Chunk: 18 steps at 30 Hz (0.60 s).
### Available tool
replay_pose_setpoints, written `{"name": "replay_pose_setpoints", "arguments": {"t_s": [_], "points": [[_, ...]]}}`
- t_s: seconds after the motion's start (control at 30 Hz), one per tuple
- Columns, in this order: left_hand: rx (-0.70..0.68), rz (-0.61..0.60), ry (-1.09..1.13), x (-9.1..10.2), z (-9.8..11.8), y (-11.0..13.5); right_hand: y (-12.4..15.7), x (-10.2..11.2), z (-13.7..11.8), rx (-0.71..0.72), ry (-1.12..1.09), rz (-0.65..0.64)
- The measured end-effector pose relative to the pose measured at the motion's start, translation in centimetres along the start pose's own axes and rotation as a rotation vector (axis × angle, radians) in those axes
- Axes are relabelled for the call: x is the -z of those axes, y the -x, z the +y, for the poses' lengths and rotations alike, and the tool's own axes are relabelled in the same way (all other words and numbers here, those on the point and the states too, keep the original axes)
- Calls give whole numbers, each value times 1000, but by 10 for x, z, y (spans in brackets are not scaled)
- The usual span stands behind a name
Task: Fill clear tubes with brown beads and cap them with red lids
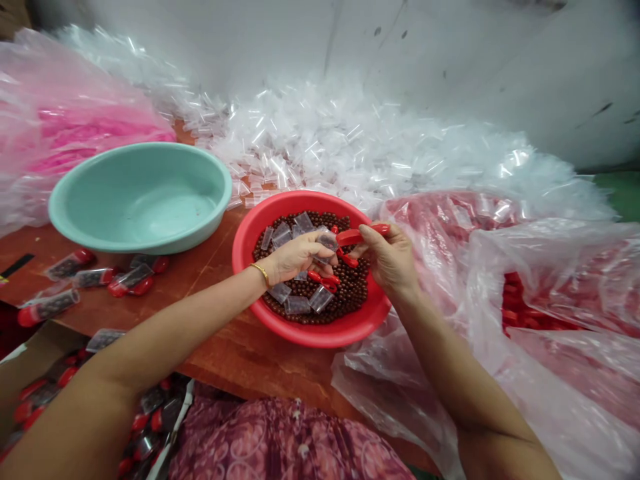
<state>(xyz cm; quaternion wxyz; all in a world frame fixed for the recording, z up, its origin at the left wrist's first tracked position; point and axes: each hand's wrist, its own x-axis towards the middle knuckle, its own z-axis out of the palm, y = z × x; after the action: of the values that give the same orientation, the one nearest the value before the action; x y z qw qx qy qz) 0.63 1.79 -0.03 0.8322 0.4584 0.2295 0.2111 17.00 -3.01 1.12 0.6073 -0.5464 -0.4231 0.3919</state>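
Note:
A red bowl (305, 331) on the wooden table holds dark brown beads (350, 293), several small clear bags and red clips. Over the bowl, my left hand (295, 257) pinches a small clear bag (327, 240) by its mouth. My right hand (387, 257) is closed on a red clip (357, 235), whose end touches the bag. More red clips (325, 280) lie on the beads just below my hands.
An empty teal basin (140, 197) stands at the left. Filled bags with red clips (113, 277) lie in front of it and in a box at the lower left. A heap of clear bags (350, 140) lines the back. Plastic sacks sit right and left.

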Motion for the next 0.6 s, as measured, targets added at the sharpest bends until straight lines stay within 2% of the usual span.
{"name": "replay_pose_setpoints", "arguments": {"t_s": [0.13,0.3,0.6], "points": [[-38,-16,-63,-2,-1,0,6,2,5,203,132,34],[-58,-24,-137,-4,-3,1,13,10,12,470,435,-70],[-120,40,-379,-4,-2,4,19,16,1,653,870,-281]]}}
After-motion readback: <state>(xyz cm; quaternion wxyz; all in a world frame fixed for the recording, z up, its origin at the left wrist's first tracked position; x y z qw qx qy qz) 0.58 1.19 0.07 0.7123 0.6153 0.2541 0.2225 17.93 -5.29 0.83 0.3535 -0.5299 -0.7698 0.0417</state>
